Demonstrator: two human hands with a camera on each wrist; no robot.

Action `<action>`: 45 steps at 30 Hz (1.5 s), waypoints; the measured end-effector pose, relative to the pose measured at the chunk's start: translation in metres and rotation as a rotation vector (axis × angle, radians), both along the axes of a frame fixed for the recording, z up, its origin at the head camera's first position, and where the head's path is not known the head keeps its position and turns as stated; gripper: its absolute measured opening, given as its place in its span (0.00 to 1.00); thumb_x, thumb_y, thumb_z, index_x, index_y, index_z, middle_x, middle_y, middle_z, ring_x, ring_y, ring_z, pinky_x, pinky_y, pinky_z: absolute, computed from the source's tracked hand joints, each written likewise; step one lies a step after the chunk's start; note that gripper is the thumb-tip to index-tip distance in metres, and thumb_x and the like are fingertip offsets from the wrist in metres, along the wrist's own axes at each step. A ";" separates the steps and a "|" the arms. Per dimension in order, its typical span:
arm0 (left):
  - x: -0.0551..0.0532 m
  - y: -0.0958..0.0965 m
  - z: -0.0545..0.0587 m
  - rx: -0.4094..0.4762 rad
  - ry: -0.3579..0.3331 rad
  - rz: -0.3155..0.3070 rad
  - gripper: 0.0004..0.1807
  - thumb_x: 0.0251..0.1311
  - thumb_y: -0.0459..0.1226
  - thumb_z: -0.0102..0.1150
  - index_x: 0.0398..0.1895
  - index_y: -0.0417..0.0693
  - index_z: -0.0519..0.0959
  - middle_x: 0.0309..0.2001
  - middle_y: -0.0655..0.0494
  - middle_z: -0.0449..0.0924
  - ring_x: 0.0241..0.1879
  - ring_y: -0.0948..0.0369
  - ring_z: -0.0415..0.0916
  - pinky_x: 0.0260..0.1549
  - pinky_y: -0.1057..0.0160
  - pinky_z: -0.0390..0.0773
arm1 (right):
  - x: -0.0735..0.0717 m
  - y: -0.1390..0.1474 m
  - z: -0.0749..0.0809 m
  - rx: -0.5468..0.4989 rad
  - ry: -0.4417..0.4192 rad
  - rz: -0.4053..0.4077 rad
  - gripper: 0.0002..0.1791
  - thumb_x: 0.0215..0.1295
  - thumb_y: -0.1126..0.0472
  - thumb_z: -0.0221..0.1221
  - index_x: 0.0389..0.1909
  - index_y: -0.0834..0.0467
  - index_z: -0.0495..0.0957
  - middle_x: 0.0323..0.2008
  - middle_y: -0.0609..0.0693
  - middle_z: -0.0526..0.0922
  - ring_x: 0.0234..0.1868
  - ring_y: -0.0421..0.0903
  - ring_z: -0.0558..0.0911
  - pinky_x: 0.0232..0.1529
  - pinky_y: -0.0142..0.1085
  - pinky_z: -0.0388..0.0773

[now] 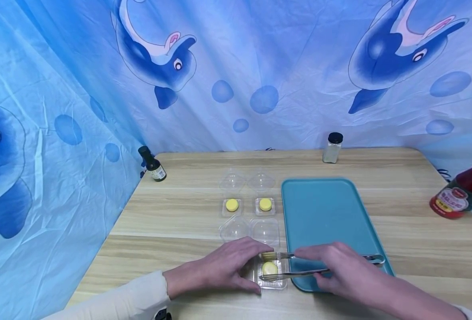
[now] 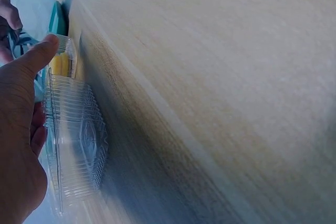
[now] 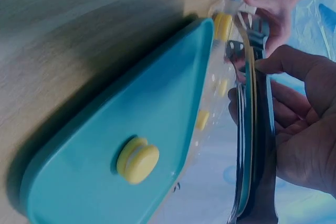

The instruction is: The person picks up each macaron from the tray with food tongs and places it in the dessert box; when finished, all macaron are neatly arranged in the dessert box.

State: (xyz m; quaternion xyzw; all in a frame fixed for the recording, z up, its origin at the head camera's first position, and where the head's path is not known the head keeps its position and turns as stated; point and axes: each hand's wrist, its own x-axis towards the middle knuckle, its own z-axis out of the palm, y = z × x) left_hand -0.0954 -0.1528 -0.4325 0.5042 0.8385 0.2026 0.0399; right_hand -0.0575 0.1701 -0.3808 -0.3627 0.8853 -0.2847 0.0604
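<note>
So the yellow macaron (image 1: 270, 268) sits in the near clear box (image 1: 275, 286), just left of the teal tray (image 1: 324, 213), and the tongs (image 1: 304, 273) pretty much straddle it: one arm on the far side, one on the near side, tips pointing left. It's round from above, so no real long axis; the tongs run left-right. Right grip (image 1: 346, 269) is clamped round the tongs, off to the macaron's right. Left grip (image 1: 236, 264) is nearer, thumb and fingers spread apart at the box's left edge. Can't tell if the tong tips actually touch. The tray macaron (image 3: 137, 160) only shows from the right wrist, and the empty box (image 2: 79, 145) by the left palm is hard to make out from above.
</note>
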 end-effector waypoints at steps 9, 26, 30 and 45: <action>0.000 -0.001 -0.001 -0.001 -0.003 0.002 0.54 0.54 0.60 0.78 0.80 0.53 0.64 0.71 0.59 0.74 0.70 0.63 0.70 0.71 0.58 0.71 | -0.012 0.038 -0.004 -0.099 -0.089 0.093 0.32 0.63 0.68 0.73 0.69 0.53 0.80 0.64 0.52 0.84 0.63 0.47 0.82 0.36 0.31 0.82; -0.010 -0.031 0.017 0.064 -0.035 0.022 0.57 0.51 0.57 0.82 0.82 0.52 0.63 0.76 0.62 0.69 0.74 0.61 0.66 0.75 0.54 0.67 | -0.025 0.118 -0.022 0.013 -0.096 -0.117 0.39 0.57 0.61 0.79 0.72 0.47 0.79 0.65 0.49 0.84 0.59 0.37 0.82 0.48 0.34 0.88; -0.013 -0.045 0.022 0.063 -0.069 0.014 0.56 0.51 0.56 0.83 0.81 0.53 0.64 0.75 0.63 0.70 0.73 0.61 0.68 0.74 0.52 0.70 | -0.024 0.132 -0.028 0.033 -0.103 -0.142 0.40 0.57 0.60 0.79 0.72 0.47 0.79 0.64 0.50 0.84 0.59 0.35 0.82 0.48 0.34 0.87; -0.013 -0.083 0.023 -0.011 -0.072 0.009 0.56 0.44 0.64 0.82 0.77 0.56 0.70 0.72 0.66 0.74 0.70 0.63 0.72 0.70 0.51 0.74 | -0.022 0.163 -0.041 0.045 -0.114 -0.172 0.36 0.56 0.65 0.78 0.68 0.51 0.82 0.61 0.55 0.86 0.58 0.27 0.79 0.46 0.28 0.86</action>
